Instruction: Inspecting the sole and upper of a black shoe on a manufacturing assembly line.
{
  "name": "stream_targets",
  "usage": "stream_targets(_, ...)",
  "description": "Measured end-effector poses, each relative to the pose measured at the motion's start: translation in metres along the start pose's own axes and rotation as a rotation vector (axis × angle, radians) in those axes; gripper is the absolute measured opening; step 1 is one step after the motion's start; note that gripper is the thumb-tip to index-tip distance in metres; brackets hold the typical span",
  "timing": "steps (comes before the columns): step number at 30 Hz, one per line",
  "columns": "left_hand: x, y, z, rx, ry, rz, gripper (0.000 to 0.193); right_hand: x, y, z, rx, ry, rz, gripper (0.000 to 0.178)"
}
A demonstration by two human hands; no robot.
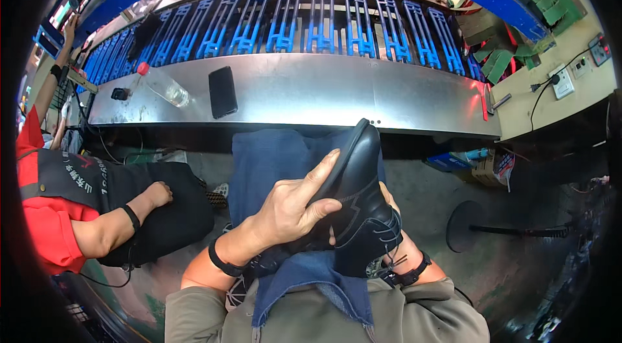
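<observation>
Black shoe (pixel 360 178), metal bench (pixel 291 91), blue slats (pixel 280 42)

At nine o'clock, the black cloth apron (pixel 55 178) of a red-sleeved co-worker (pixel 52 233) bears white printed characters and digits (pixel 83 178); at three o'clock, a blue rectangular box (pixel 449 161) has pale, unreadable print.

Left forearm (pixel 210 270) enters from seven o'clock, right forearm (pixel 430 273) from five; both angle inward. Left hand (pixel 291 210): back uppermost, index finger (pixel 319 171) extended toward one o'clock, thumb (pixel 321 209) toward two, the pair spread in a gripping pose; other fingers largely hidden. Right hand (pixel 387 196), at four o'clock: mostly hidden, only a narrow edge showing; closure not determinable.
</observation>
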State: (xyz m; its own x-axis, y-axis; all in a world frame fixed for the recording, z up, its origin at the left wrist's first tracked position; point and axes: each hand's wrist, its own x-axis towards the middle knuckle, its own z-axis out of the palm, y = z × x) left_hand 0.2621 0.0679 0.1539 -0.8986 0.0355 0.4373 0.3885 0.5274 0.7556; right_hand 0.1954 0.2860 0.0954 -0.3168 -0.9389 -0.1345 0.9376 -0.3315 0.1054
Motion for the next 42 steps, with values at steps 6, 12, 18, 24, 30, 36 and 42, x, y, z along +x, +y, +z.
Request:
stream_targets(6,0.004,0.003,-0.008,0.136,-0.028,0.031,0.075,0.004,0.002,0.004,-0.049,0.043,-0.006,0.079)
stream_targets(12,-0.002,0.014,-0.025,-0.010,-0.086,-0.099,0.089,0.017,0.008,0.016,-0.235,0.115,-0.079,0.074)
stream_targets(18,-0.003,0.002,-0.001,-0.569,0.372,-0.493,0.094,0.040,0.020,0.042,-1.543,0.232,-0.299,0.064)
stream_targets(24,-0.029,-0.034,-0.025,-1.011,0.408,-0.545,0.069,0.055,0.043,0.060,-2.149,0.112,-0.222,0.062)
stream_targets(30,-0.042,-0.043,-0.024,-1.105,0.347,-0.602,0.079,0.058,0.016,0.091,-2.305,-0.040,-0.539,0.034)
stream_targets(36,-0.028,-0.026,-0.010,-0.898,0.150,-0.515,0.095,0.091,-0.013,0.103,-2.311,-0.177,-0.793,0.058)
stream_targets(42,-0.009,-0.010,-0.018,-0.250,0.219,-0.334,0.087,0.087,-0.019,0.108,-2.321,-0.188,-0.697,0.050)
